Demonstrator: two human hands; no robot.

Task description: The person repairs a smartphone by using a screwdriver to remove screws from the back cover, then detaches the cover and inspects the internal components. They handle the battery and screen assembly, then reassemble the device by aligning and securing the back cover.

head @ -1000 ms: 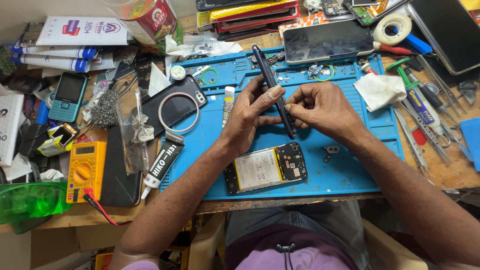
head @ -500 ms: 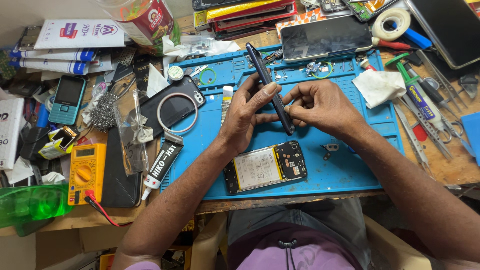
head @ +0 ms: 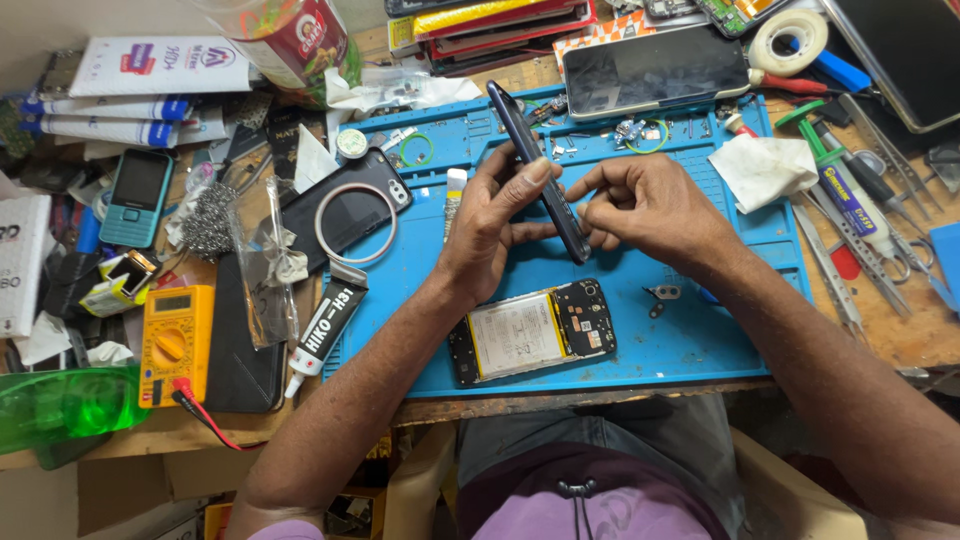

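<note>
Blue rubber covers the work mat under both hands, and nearest the person, just below the left wrist, an opened phone lies flat on it with its battery and circuit board facing up. To the right of that, below the right wrist, a small metal bracket rests on the mat, apart from everything else. The left hand is curled around a dark phone panel, thumb pressed on its near edge and fingers wrapped behind it, holding it on edge and tilted so that it runs from the top left down to the middle of the mat. The right hand meets it from the other side, fingers bunched together with the forefinger and thumb pinching the panel's lower edge; what lies between the fingertips is too small to tell. Left of the left hand, a black phone with a thin ring lying on it sits at the mat's edge, with a glue tube below it and a yellow meter further left. Right of the right hand lie a crumpled white cloth and a row of tweezers. Beyond both hands, past the top of the mat, a large dark phone lies screen up beside a roll of tape.
</note>
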